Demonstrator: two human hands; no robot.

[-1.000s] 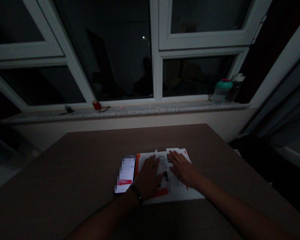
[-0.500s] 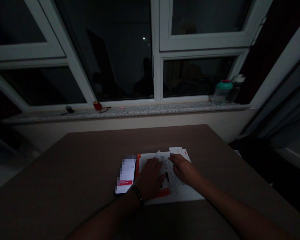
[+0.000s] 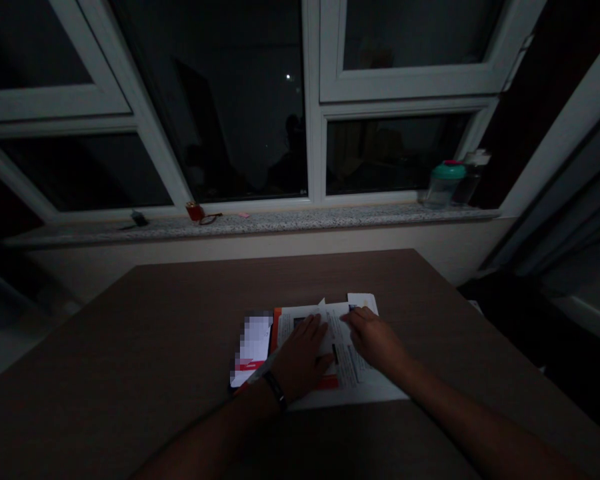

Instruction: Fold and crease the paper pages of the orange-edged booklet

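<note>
My left hand (image 3: pixel 303 357) lies palm down on a printed paper (image 3: pixel 345 370), its fingers extended and the thumb apart. The paper has dark text, small pictures and an orange-red left edge; it rests on the brown table. My right hand (image 3: pixel 375 339) touches the paper's upper right with bent, closed fingers and the index fingertip pointing left. Whether a bit of paper is pinched there is hidden. Behind that hand a white flap (image 3: pixel 363 300) sticks out past the top edge. Left of the paper lies a phone (image 3: pixel 253 347) with a lit screen, partly under the paper's lower left corner.
The brown table (image 3: pixel 155 333) reaches to a wall under a speckled stone sill (image 3: pixel 290 220). On the sill stand a bottle with a teal lid (image 3: pixel 445 185), a clear bottle (image 3: pixel 473 177) and a small red item (image 3: pixel 195 212). Dark window panes rise behind.
The paper's lower left corner now overlaps the phone. The white flap sits slightly farther right, and my right hand's fingers are more curled. My left hand has barely shifted.
</note>
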